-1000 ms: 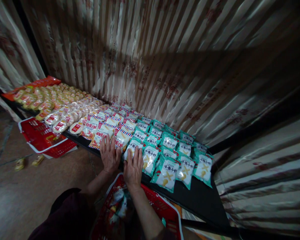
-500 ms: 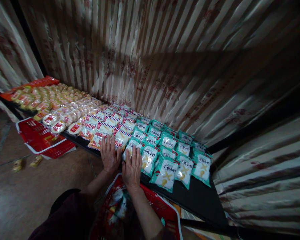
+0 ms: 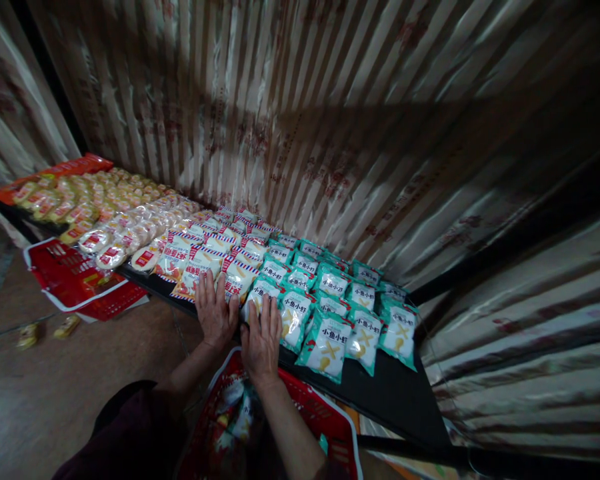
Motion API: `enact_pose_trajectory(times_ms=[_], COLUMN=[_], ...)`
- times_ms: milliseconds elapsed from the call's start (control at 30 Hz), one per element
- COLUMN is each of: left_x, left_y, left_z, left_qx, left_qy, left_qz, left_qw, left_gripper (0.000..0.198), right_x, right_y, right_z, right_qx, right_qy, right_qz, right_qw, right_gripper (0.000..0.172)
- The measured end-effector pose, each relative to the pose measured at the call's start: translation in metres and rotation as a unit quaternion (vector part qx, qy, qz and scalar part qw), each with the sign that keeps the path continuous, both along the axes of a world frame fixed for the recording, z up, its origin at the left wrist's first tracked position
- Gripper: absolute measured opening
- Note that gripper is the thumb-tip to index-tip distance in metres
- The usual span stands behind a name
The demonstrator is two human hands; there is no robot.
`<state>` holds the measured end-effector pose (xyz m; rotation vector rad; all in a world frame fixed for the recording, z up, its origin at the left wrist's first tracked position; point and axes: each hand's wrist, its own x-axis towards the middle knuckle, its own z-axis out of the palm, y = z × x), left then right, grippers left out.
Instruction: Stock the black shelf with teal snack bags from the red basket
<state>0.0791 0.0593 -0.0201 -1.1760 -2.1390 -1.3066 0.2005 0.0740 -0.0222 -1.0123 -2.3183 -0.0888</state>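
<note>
Flat and with fingers stretched, my left hand [image 3: 216,315] rests at the front edge of the white-and-orange snack bags [image 3: 199,268] with red lettering and striped tops. Beside it, my right hand [image 3: 263,338] lies with extended fingers over the lower part of a green-and-white snack bag [image 3: 264,290] in the front row. Neither hand is wrapped around a bag. More green-and-white bags [image 3: 329,343] stand in rows to the right, tilted back on the black shelf [image 3: 380,397]. Beneath my forearms is a red basket [image 3: 320,407] holding several bags, partly hidden by my right arm.
Round wrapped snacks [image 3: 113,255] and yellow packets [image 3: 45,203] fill the shelf's left part, near an orange bag [image 3: 87,163]. A second red basket [image 3: 63,273] sits below. Two small yellow packets [image 3: 29,335] lie on the floor. A pleated curtain [image 3: 300,133] hangs behind.
The view has shifted slightly, so the shelf and its goods appear a little further left. My hands keep almost the same place against the bags.
</note>
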Motion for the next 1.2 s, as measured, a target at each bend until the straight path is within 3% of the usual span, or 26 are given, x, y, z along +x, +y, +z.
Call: enact_pose_trajectory(times_ms=[233,600,900,1200], left_x=[0.009,0.064,0.077,0.074], left_y=[-0.005,-0.015,-0.006,0.000], left_z=[0.006,0.010,-0.003,-0.011], left_qx=[0.010,0.033,-0.041,-0.054], left_qy=[0.053,0.103,0.115,0.100], left_qz=[-0.031,-0.169,-0.159,-0.158], left_qw=[0.998,0.980,0.980,0.981], left_gripper=[0.050,0.045,0.039,0.043], right_x=[0.009,0.044,0.061,0.058], right_y=[-0.003,-0.001,-0.005,-0.003], right_z=[0.001,0.006,0.002,-0.005], right_qx=[0.011,0.044,0.028,-0.026], right_qy=[0.004,0.044,0.077,0.071], right_qz=[-0.005,-0.054,-0.041,-0.024], right_qw=[1.000,0.997,0.996,0.997], right_gripper=[0.048,0.048,0.050,0.051])
